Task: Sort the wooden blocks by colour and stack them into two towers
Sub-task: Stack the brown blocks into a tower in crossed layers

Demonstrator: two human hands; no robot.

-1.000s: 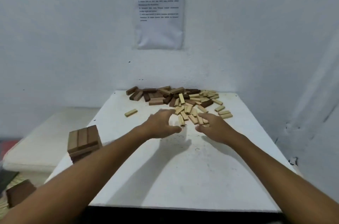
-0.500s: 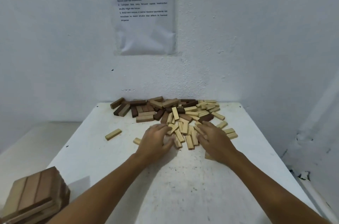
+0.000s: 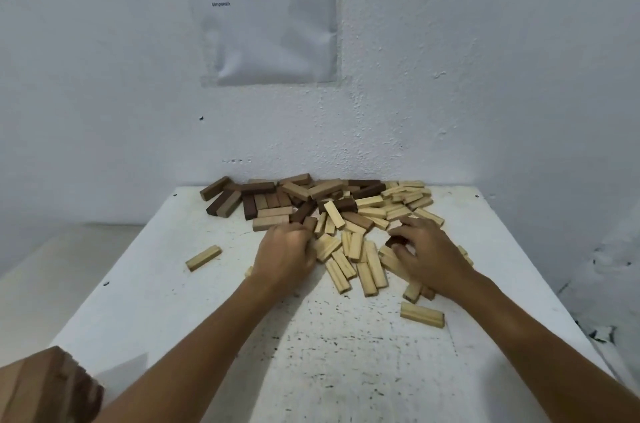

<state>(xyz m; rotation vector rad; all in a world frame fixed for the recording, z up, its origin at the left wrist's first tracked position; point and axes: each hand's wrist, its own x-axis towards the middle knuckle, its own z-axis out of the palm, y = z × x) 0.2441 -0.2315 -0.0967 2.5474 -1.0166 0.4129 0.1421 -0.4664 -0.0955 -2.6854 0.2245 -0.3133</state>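
Hands in block pile (image 3: 332,214), left hand (image 3: 284,254) fingers curled, contents unclear, right hand (image 3: 429,256) fingers pinching dark block (image 3: 396,241).

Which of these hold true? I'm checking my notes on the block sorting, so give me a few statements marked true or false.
1. Both hands, left hand and right hand, are at the block pile. True.
2. A lone light block lies left of the pile. True.
3. The dark blocks lie mostly at the right. False: mostly left.
4. The table is black. False: white.
5. A printed sheet hangs on the wall. True.
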